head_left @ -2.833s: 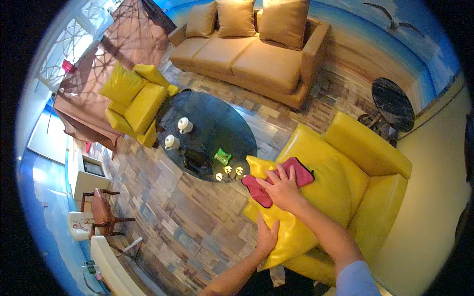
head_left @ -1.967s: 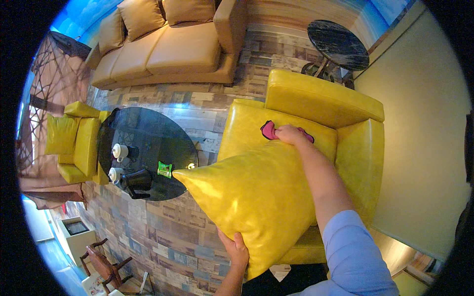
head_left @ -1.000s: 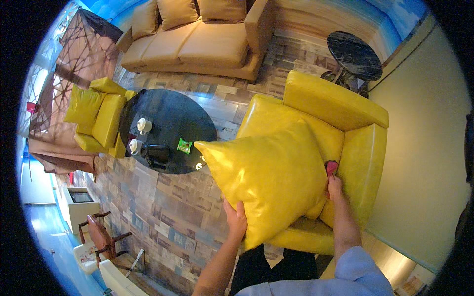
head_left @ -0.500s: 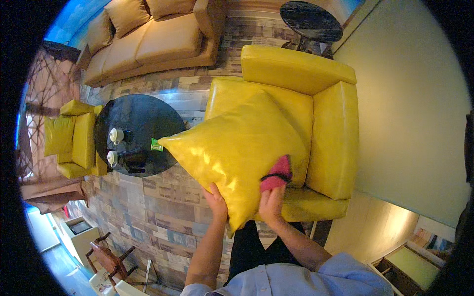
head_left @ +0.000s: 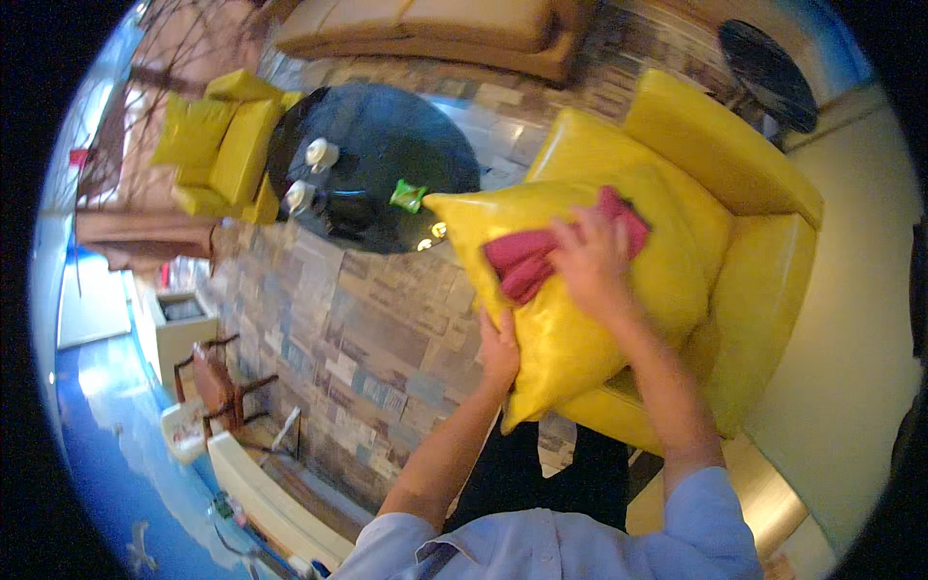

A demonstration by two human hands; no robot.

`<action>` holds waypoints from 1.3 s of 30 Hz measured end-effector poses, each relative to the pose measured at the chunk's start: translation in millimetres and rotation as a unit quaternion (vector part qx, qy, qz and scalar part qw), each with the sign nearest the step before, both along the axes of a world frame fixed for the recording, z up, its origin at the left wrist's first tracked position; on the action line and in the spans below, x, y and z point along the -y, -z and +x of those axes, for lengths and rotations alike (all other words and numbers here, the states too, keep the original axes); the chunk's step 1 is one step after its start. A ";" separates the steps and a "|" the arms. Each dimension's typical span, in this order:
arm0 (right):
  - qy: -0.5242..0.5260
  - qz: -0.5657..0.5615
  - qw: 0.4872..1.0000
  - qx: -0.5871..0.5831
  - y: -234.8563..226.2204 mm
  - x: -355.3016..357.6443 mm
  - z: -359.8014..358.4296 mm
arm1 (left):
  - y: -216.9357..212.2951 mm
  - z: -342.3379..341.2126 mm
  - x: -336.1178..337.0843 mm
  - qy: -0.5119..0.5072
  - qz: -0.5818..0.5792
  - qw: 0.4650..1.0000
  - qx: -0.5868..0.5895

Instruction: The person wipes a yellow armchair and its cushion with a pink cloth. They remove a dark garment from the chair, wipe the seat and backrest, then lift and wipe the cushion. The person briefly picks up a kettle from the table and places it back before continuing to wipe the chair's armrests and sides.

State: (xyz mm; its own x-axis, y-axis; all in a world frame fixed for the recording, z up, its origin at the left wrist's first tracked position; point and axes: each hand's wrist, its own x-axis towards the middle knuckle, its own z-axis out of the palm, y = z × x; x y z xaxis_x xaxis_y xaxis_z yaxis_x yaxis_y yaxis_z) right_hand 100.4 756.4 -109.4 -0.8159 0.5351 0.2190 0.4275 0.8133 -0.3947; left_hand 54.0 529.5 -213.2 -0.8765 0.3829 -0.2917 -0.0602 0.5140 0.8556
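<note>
A yellow leather-like cushion (head_left: 570, 353) is held tilted in front of me, over a matching yellow armchair (head_left: 759, 300). My left hand (head_left: 500, 350) grips the cushion's near left edge, its fingers partly hidden by the cushion. On the cushion's upper face lies a crumpled dark pink cloth (head_left: 517, 259), with a dark edge at its right end. My right hand (head_left: 594, 259) is closed over the middle of this cloth and presses it on the cushion; motion blurs the fingers slightly.
A round black table (head_left: 387, 130) stands beyond, bearing two white-topped pots (head_left: 321, 155) and a green packet (head_left: 408, 196). Behind it are a second yellow armchair (head_left: 237, 150) and a tan sofa (head_left: 425, 29). A brown wooden chair (head_left: 217, 387) stands left, a small dark round table (head_left: 768, 77) at far right.
My right hand has carried the cloth from the cushion's lower right side up and left across its face, and the cloth is spread wider. My view has turned, shifting the room.
</note>
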 end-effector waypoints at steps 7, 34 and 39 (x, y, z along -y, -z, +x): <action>0.220 -0.175 0.955 0.091 128.6 -169.1 86.8 | -21.3 -1.3 -0.9 -0.002 0.080 0.996 0.045; 0.283 -0.753 0.588 -0.088 231.1 -261.2 153.3 | -22.3 6.8 -3.4 0.036 0.048 0.998 0.012; 0.259 -0.745 0.611 -0.069 230.0 -243.3 192.9 | -12.6 11.2 7.9 0.013 0.023 1.000 0.015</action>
